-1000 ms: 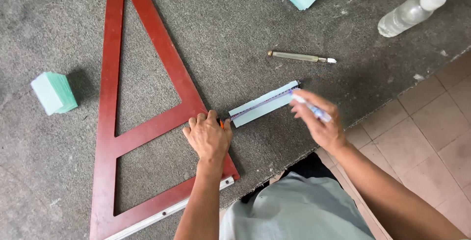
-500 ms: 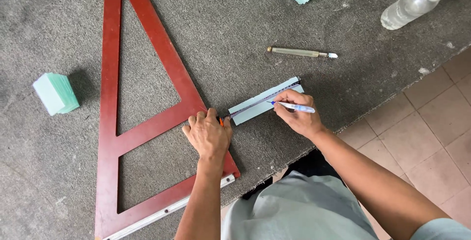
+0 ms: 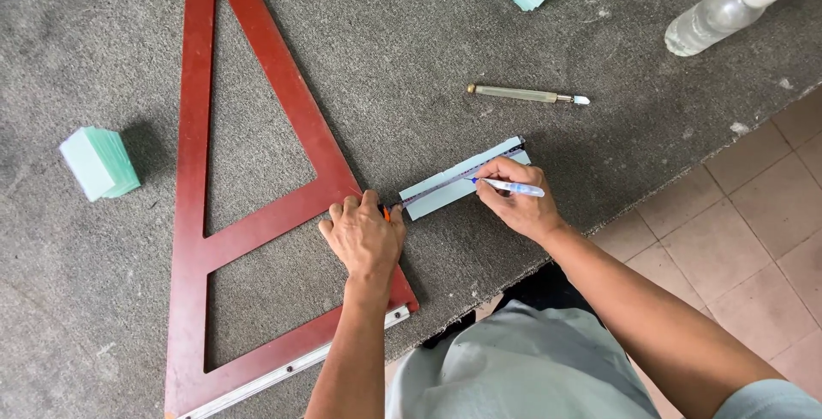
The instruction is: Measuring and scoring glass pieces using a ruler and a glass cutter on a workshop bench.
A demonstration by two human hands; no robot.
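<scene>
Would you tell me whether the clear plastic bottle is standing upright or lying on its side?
Lying on its side. The bottle rests lengthwise on the grey mat, its white cap pointing toward the upper right.

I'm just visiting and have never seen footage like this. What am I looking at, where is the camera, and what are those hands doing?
There is no machine here: a person wears a camera on the head, so you look down at their own two hands. The left hand presses on a big red wooden triangle lying on a grey carpeted table. The right hand holds a pen against a pale glass strip. Also there: a stack of glass pieces, a slim metal tool and a plastic bottle.
</scene>
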